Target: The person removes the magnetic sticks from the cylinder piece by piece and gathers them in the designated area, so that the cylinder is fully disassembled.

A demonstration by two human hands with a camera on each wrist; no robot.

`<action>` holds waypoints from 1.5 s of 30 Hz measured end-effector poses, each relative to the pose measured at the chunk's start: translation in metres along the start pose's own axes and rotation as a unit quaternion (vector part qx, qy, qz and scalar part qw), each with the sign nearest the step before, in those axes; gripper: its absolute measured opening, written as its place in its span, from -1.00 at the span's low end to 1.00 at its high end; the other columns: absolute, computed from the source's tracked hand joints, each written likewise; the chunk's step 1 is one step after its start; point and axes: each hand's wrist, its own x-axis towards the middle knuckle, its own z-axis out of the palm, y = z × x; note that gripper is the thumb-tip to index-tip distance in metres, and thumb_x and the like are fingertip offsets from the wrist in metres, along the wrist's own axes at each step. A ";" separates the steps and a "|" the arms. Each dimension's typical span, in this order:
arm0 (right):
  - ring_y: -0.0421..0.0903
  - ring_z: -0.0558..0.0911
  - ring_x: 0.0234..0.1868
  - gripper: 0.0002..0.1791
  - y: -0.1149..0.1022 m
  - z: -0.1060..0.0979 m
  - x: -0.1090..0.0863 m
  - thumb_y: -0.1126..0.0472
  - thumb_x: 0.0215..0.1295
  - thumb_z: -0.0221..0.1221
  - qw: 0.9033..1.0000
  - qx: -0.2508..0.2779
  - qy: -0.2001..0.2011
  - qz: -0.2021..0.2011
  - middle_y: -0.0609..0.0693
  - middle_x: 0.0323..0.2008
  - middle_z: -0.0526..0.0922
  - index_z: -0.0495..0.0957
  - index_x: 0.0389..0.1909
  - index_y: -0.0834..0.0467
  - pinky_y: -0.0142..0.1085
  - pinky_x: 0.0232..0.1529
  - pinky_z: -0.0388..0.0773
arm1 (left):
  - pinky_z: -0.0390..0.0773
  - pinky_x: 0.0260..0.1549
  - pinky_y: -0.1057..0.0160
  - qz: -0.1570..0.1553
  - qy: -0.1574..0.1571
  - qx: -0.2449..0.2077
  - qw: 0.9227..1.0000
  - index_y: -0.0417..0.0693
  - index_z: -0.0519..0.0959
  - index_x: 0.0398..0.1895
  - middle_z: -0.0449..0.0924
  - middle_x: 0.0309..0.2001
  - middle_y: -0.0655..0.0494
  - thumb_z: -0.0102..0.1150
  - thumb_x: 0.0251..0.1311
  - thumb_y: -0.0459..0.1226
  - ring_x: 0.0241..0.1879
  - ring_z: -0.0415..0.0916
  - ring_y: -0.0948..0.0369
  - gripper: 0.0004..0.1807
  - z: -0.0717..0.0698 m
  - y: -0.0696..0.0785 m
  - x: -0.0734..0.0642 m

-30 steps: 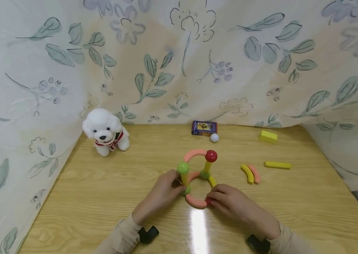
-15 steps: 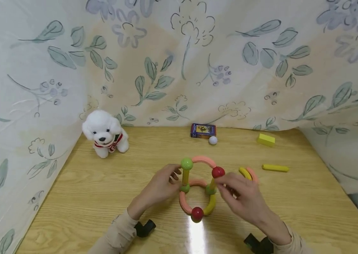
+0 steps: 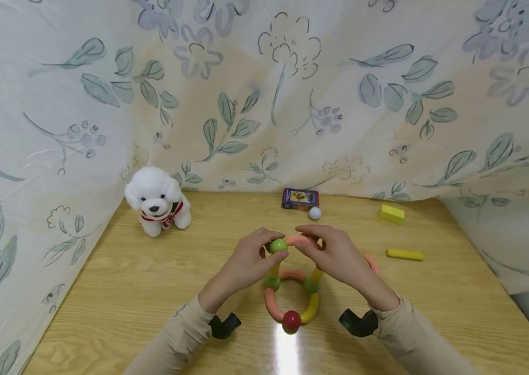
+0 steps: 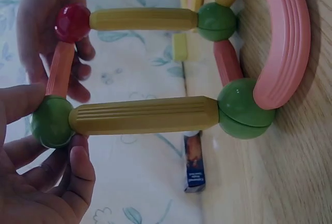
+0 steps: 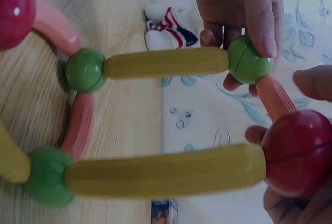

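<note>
A toy frame of coloured balls and rods stands on the table. Its base ring has a red ball [image 3: 291, 320] at the front, a yellow curved rod [image 3: 310, 309], and two green balls at the back. From those, two yellow rods [image 4: 148, 115] rise to an upper green ball [image 3: 278, 245] and an upper red ball [image 5: 298, 154], bridged by a pink curved rod [image 5: 275, 97]. My left hand [image 3: 250, 260] pinches the upper green ball between thumb and fingers. Around the upper red ball curl the fingers of my right hand [image 3: 341, 260], its thumb beside the pink rod.
On the wooden table [image 3: 151, 291], a white plush dog [image 3: 155, 200] sits back left. A small blue box [image 3: 300, 198] and white ball [image 3: 315, 213] are at the back. Rightward lie a yellow block [image 3: 391, 213], a yellow rod [image 3: 405, 254] and a pink curved rod [image 3: 372, 262].
The frame has turned, bringing the lower red ball to the front. My hands have moved from its base up to its top; the left now pinches the upper green ball.
</note>
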 end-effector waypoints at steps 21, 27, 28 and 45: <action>-0.28 0.49 -0.50 -0.90 -0.009 0.011 0.013 0.17 0.29 0.26 1.000 0.020 -0.004 -0.022 -0.07 -0.38 0.71 0.69 -0.23 0.07 -0.40 -0.43 0.46 | 0.55 -0.32 0.39 0.027 0.008 0.001 1.000 -0.06 0.61 -0.03 0.60 -0.24 0.12 0.27 0.25 -0.18 -0.32 0.48 0.29 -0.73 0.000 -0.002 -0.001; -0.27 0.44 -0.56 -0.91 -0.007 0.011 0.013 0.20 0.29 0.25 1.000 0.021 0.006 -0.019 -0.07 -0.42 0.69 0.68 -0.24 0.10 -0.41 -0.47 0.42 | 0.61 -0.30 0.24 0.020 0.017 0.000 1.000 -0.10 0.61 -0.03 0.61 -0.22 0.09 0.28 0.24 -0.21 -0.33 0.48 0.28 -0.73 -0.002 -0.005 -0.002; -0.26 0.44 -0.56 -0.90 -0.006 0.010 0.013 0.20 0.29 0.24 1.000 0.018 0.008 -0.018 -0.07 -0.41 0.69 0.67 -0.23 0.09 -0.40 -0.46 0.42 | 0.61 -0.30 0.23 0.019 0.018 0.001 1.000 -0.11 0.60 -0.03 0.61 -0.22 0.08 0.28 0.24 -0.21 -0.33 0.48 0.28 -0.72 -0.002 -0.005 -0.002; -0.25 0.53 -0.59 -0.88 -0.001 0.000 0.017 0.23 0.26 0.18 0.989 0.015 -0.141 0.042 -0.01 -0.41 0.71 0.66 -0.25 0.13 -0.36 -0.62 0.43 | 0.56 -0.31 0.35 0.016 0.018 0.005 1.000 -0.14 0.60 0.04 0.63 -0.15 0.04 0.30 0.22 -0.20 -0.28 0.55 0.10 -0.65 -0.005 -0.007 -0.004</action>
